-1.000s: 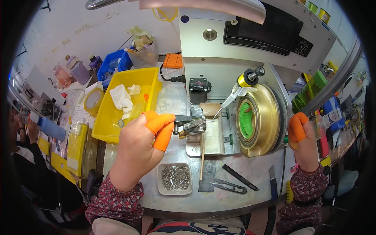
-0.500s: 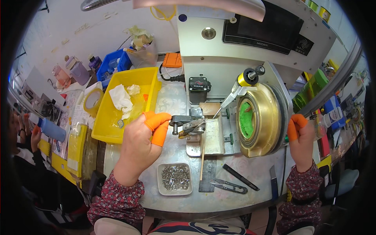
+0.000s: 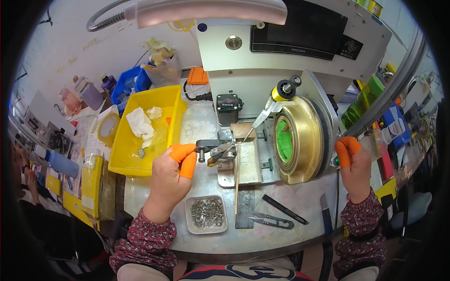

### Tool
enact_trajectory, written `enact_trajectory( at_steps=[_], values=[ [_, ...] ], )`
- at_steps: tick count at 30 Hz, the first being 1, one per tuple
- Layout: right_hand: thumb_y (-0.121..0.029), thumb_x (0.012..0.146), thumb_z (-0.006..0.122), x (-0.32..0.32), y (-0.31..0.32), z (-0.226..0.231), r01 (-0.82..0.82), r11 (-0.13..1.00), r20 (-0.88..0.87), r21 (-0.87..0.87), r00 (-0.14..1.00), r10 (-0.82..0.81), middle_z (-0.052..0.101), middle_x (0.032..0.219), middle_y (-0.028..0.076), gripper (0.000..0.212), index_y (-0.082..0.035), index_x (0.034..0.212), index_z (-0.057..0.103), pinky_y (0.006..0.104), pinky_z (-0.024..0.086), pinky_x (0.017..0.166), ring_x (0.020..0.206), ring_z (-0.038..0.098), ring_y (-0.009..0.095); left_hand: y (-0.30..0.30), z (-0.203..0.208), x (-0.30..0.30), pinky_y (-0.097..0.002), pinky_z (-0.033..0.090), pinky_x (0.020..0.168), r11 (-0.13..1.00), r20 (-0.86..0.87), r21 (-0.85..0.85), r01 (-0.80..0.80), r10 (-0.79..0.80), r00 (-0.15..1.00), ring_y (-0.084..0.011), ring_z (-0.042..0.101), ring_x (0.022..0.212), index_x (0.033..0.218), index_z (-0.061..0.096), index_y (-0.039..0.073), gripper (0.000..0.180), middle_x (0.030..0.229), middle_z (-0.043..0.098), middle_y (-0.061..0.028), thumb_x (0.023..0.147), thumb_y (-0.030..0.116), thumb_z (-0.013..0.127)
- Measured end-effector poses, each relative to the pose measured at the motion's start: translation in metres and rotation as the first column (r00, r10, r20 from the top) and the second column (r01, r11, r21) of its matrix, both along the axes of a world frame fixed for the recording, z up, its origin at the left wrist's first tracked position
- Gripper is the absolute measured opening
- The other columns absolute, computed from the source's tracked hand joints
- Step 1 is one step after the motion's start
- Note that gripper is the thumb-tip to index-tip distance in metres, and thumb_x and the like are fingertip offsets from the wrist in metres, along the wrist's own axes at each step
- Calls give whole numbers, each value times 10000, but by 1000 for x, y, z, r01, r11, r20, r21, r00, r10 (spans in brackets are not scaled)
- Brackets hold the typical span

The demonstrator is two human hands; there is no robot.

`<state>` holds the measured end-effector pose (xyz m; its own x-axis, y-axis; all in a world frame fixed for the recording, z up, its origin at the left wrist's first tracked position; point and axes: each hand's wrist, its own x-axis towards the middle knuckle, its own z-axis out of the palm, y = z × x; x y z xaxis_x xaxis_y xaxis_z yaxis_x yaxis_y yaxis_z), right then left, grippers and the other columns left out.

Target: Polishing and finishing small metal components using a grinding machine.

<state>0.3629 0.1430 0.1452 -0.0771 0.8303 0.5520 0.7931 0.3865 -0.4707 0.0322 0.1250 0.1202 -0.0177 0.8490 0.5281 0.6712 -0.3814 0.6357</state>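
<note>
My left hand wears orange finger covers on thumb and forefinger. These two fingers pinch the left end of a small black clamp arm, which has a spring-loaded screw under it. The clamp's metal jaws sit over a pale metal block, and a thin wooden stick runs down from them. My right hand, also with orange covers, is closed beside a green knob right of the brass wheel; whatever its fingertips touch is hidden. A white pointed arm slants down towards the jaws.
In front lie a white dish of small metal clips, thread snips, a black pen-like tool and a knife. A yellow bin with tissue stands left. Above hangs a lamp. A person's hand shows far left.
My view has shifted a little, so the bench appears further left. Both hands keep their places, the left at the clamp arm and the right by the green knob.
</note>
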Motion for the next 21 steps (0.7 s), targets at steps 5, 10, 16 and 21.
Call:
enact_trajectory(
  at_steps=[5, 10, 16, 21],
  values=[
    [-113, 786, 581, 3, -1, 6, 66, 996, 73, 65, 995, -71, 552, 620, 157, 93, -29, 820, 568, 353, 402, 486, 556, 551, 318, 9, -15, 9, -282, 397, 513, 1000, 31, -24, 20, -19, 999, -215, 524, 559, 852, 582, -3, 108, 679, 557, -128, 747, 12, 562],
    [-161, 752, 615, 15, 5, 5, 103, 968, 231, 227, 960, -157, 563, 630, 134, 107, -69, 805, 600, 364, 419, 481, 545, 548, 303, -2, -28, -12, -221, 344, 478, 987, 276, -161, -5, 50, 960, -91, 453, 521, 898, 564, -20, 120, 630, 496, -30, 800, 44, 539],
    [-137, 737, 620, 62, -4, 15, 228, 925, 244, 303, 920, -307, 577, 644, 129, 142, -55, 852, 628, 353, 433, 509, 575, 559, 291, 2, -31, -5, -194, 327, 470, 989, 304, -145, 29, 16, 952, -54, 426, 516, 928, 556, -20, 134, 628, 474, 0, 827, 60, 521],
    [-156, 768, 592, 87, 0, 16, 313, 916, 157, 251, 921, -358, 579, 650, 138, 136, -44, 839, 622, 363, 436, 533, 585, 561, 292, 3, -30, -4, -192, 330, 471, 989, 295, -140, 45, -1, 956, -53, 429, 518, 928, 558, -24, 140, 627, 474, 4, 830, 69, 520]
  ],
)
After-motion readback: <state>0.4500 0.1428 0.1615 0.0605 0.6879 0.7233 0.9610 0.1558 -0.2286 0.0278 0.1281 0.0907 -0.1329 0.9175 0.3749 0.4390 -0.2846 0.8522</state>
